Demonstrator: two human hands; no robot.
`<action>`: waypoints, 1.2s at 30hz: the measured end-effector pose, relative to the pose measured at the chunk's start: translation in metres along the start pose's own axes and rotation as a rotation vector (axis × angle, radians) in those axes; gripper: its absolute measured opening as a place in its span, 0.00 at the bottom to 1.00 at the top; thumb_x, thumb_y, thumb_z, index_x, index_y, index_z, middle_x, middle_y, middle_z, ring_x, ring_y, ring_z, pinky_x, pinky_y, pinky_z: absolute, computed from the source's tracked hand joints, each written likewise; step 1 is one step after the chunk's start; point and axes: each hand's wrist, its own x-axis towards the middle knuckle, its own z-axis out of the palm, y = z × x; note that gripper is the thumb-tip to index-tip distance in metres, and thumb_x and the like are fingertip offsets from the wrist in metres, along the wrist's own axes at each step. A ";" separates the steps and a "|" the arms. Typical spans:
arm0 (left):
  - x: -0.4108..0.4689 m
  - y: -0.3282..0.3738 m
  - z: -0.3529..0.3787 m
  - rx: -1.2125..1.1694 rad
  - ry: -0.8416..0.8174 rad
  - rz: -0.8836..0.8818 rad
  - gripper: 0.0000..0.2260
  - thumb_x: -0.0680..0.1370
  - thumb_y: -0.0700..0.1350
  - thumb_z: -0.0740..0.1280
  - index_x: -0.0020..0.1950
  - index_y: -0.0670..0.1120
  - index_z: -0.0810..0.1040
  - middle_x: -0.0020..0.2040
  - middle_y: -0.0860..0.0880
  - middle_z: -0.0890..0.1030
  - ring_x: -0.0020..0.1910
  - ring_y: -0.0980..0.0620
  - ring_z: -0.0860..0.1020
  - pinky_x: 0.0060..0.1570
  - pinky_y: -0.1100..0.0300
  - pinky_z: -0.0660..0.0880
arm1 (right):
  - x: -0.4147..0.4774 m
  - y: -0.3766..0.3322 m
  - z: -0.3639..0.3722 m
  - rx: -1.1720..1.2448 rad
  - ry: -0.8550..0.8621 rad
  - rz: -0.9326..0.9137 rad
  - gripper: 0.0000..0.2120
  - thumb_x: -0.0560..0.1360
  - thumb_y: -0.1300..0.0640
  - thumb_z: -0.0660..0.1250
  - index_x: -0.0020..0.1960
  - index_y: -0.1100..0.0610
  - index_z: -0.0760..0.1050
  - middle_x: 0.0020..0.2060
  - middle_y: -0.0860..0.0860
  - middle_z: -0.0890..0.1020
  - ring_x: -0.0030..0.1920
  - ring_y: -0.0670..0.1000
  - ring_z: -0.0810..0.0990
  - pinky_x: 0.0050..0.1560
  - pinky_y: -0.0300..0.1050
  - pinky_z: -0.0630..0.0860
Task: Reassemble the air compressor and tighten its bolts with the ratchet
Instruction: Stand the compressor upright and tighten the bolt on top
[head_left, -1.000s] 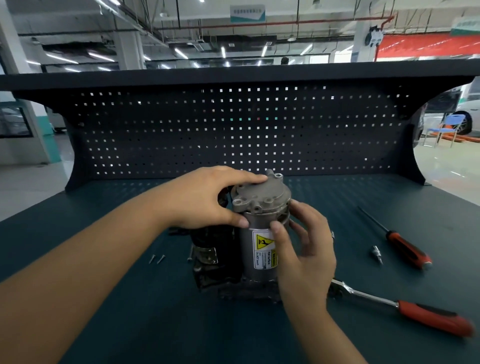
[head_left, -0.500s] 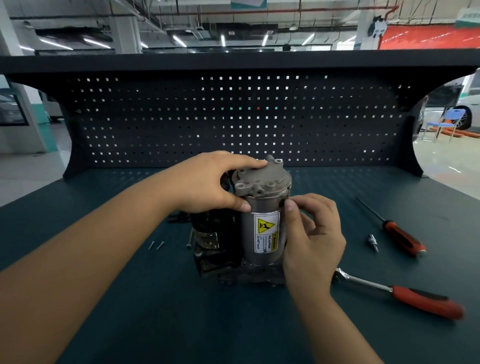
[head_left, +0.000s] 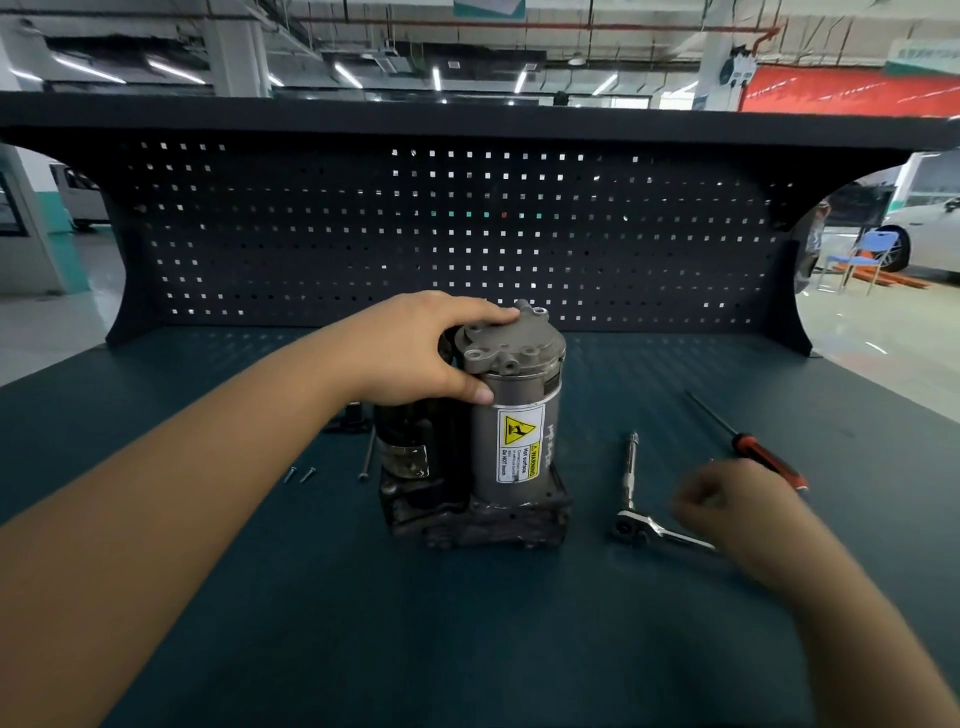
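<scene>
Head camera looks down on a dark green desk (head_left: 467, 623) with a black pegboard (head_left: 467, 234) rising along its back edge. Standing upright near the middle of the desk is the air compressor (head_left: 514, 415), a grey cylinder on a grimy black base, with a yellow warning label (head_left: 519, 447) facing the viewer. A grey metal cap (head_left: 511, 338) sits on top of the cylinder. The left hand (head_left: 415, 353) grips the compressor at its top: the fingers curl over the far side of the cap and the thumb presses against the cylinder wall just below the cap's rim. To the right of the compressor lies the ratchet (head_left: 654, 532), its chrome head nearest the base, and a chrome extension bar (head_left: 631, 467) runs from the head away toward the pegboard. The right hand (head_left: 737, 509) is over the ratchet's handle, fingers curled, but it is blurred and covers the handle, so I cannot tell whether it grips anything. Just behind that hand a screwdriver (head_left: 753, 452) with a red and black handle lies at a slant, its thin shaft pointing to the back of the desk. Left of the compressor base a long bolt (head_left: 368, 457) lies on the desk, and a little further left are two small screws (head_left: 300, 474) side by side.
</scene>
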 end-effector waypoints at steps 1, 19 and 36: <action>0.000 0.001 0.000 -0.004 0.001 -0.002 0.34 0.69 0.53 0.74 0.70 0.67 0.63 0.69 0.59 0.67 0.65 0.58 0.66 0.57 0.62 0.61 | -0.002 0.009 -0.011 -0.094 -0.037 0.033 0.11 0.72 0.60 0.70 0.32 0.56 0.75 0.32 0.50 0.79 0.33 0.46 0.75 0.31 0.35 0.67; -0.001 0.006 0.004 0.025 0.013 -0.021 0.34 0.70 0.53 0.74 0.72 0.64 0.61 0.71 0.54 0.66 0.69 0.52 0.65 0.58 0.62 0.61 | -0.002 -0.052 -0.014 0.140 0.358 -0.254 0.18 0.73 0.60 0.67 0.63 0.53 0.76 0.52 0.48 0.77 0.56 0.51 0.76 0.51 0.39 0.66; -0.021 -0.036 -0.027 -0.477 0.109 0.036 0.22 0.69 0.62 0.65 0.62 0.63 0.70 0.64 0.63 0.73 0.62 0.63 0.73 0.64 0.59 0.70 | 0.036 -0.099 0.038 0.582 0.188 -0.660 0.38 0.59 0.45 0.79 0.60 0.32 0.60 0.67 0.27 0.58 0.68 0.33 0.62 0.65 0.35 0.65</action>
